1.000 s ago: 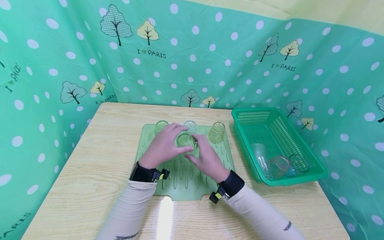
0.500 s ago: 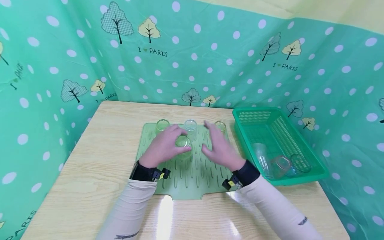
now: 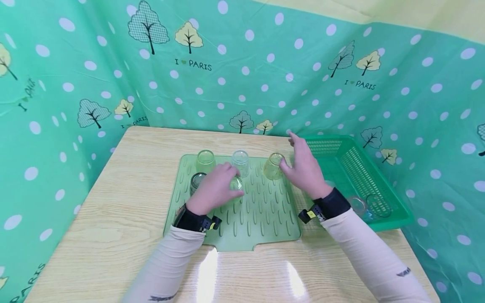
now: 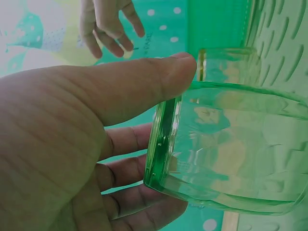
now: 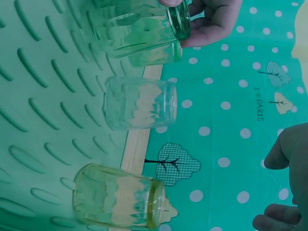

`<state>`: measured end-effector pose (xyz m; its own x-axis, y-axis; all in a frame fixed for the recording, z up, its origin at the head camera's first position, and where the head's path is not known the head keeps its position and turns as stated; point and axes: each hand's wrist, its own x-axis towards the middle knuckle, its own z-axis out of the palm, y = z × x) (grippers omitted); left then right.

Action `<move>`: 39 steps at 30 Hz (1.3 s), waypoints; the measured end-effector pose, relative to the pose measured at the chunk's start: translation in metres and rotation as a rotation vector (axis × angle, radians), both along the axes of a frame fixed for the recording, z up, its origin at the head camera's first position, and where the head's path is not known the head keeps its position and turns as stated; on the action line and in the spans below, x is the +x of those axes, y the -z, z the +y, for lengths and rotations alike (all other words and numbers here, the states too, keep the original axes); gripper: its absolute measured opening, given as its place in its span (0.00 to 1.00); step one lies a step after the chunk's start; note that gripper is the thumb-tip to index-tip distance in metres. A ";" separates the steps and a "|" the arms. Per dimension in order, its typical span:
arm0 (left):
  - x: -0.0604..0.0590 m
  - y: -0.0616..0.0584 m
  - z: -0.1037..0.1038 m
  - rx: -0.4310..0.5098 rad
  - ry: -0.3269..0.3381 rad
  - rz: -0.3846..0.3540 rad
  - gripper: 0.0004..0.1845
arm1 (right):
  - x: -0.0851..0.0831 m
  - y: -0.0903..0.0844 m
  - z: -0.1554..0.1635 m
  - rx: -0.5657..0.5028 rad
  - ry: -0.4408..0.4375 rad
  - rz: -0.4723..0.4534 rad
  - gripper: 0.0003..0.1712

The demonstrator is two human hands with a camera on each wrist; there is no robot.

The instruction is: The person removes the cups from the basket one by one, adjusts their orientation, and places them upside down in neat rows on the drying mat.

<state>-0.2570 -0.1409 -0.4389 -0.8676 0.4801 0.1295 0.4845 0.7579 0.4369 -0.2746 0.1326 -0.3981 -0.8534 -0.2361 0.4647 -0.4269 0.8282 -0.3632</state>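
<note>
My left hand (image 3: 229,184) grips a small green-tinted glass (image 3: 236,184) standing on the ribbed green mat (image 3: 261,219). The left wrist view shows the thumb (image 4: 144,82) on top of the glass (image 4: 231,149) and the fingers curled beneath it. My right hand (image 3: 294,156) hovers open and holds nothing, over the mat's right edge by the green basket (image 3: 394,202). It is nearest a yellow-green glass (image 3: 273,166). In the right wrist view the held glass (image 5: 139,29) sits at the top, my right fingertips (image 5: 284,154) at the right edge.
Other glasses stand on the mat: a green one (image 3: 206,160), a clear one (image 3: 240,161) and a darker one (image 3: 196,182) at the left. The basket holds several glasses (image 3: 358,205). Green dotted cloth walls (image 3: 242,84) enclose the wooden table (image 3: 121,202).
My right hand has let go of the glass and swung right and away toward the basket. The left hand still holds the glass. The glass at the mat's left has come into sight.
</note>
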 end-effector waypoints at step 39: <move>-0.009 0.007 -0.003 0.105 0.050 0.028 0.38 | -0.024 0.046 -0.029 0.296 -0.131 -0.154 0.41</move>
<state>-0.2665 -0.1443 -0.4457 -0.8382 0.5053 0.2050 0.5337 0.6831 0.4985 -0.2989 0.1039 -0.4438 -0.8617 -0.4534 0.2278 -0.4954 0.8489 -0.1841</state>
